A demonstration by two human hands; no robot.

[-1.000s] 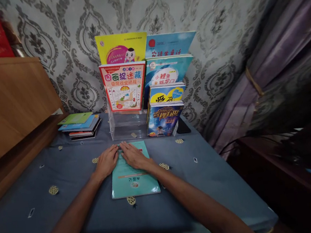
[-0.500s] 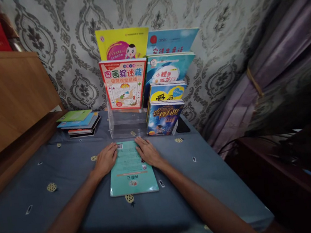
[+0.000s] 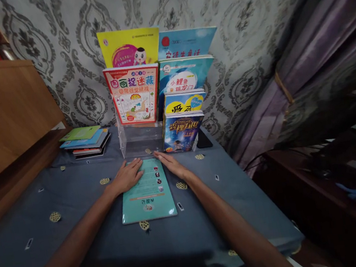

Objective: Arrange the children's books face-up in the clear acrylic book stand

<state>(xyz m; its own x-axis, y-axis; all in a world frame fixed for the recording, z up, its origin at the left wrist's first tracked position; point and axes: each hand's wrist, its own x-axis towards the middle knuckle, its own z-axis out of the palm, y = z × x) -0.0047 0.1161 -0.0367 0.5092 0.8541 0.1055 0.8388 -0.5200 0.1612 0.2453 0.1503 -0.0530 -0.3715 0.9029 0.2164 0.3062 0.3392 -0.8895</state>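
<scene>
Palms-down left hand (image 3: 127,177) and right hand (image 3: 172,167) flank teal booklet (image 3: 146,191).

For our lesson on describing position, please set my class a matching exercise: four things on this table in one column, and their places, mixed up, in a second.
Things
1. teal booklet
2. yellow book
3. dark blue book
4. stack of books

Places
A. back row of the clear stand, upper left
B. flat on the tablecloth, left hand resting on it
C. front slot of the stand, right side
D. rear left of the tablecloth, apart from the stand

Pairs: 1-B, 2-A, 3-C, 4-D
</scene>
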